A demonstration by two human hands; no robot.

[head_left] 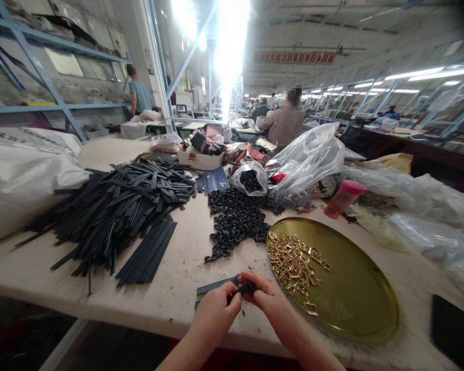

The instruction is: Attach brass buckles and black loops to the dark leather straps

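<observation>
Close to the table's front edge, my left hand and my right hand meet, both closed on a dark strap that bends between their fingertips. Fingers cover part of it, so I cannot tell whether a loop is on it. Another flat dark strip lies beside my left hand. Black loops are heaped just beyond the hands. To the right, gold buckles are piled on the left part of a round gold tray. Several black strips lie side by side at left.
A large heap of black strips covers the left of the table, near a white sack. Behind the loops are an open bag of loops, clear plastic and a pink-lidded jar. A dark flat object lies at right.
</observation>
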